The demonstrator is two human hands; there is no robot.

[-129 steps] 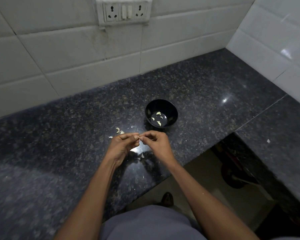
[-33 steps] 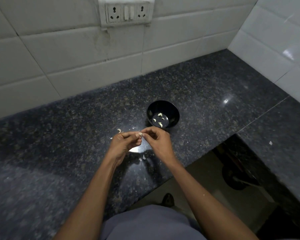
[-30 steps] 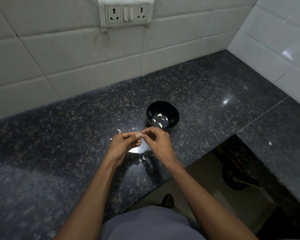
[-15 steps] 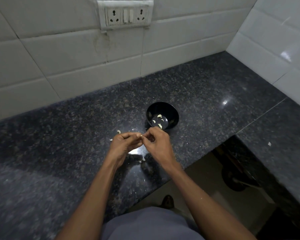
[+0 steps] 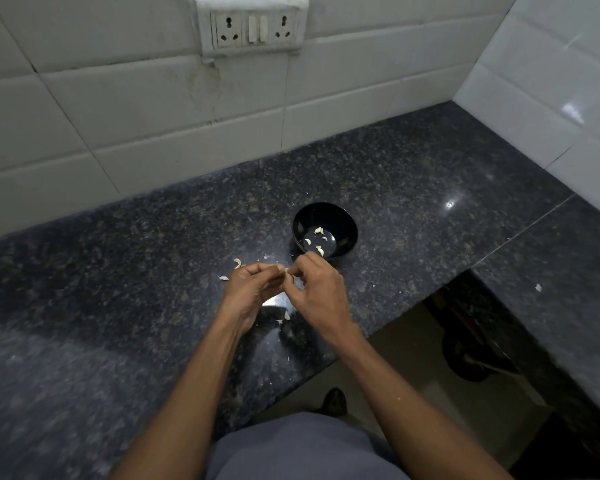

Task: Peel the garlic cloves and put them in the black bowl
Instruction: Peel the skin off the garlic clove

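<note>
Head view shows both hands, left hand and right hand, still pinching one tiny garlic clove between them above the table, beside the black bowl, so peeling goes on.

Both bare forearms extended forward from bottom of view, converging toward black round bowl. Left hand held just short of bowl, to its left; fingers curled, thumb and forefinger pinched on small pale garlic clove. Right hand held directly before bowl, knuckles up, fingertips met with left hand's at same clove. Wrists kept apart, hands raised above counter.
</note>
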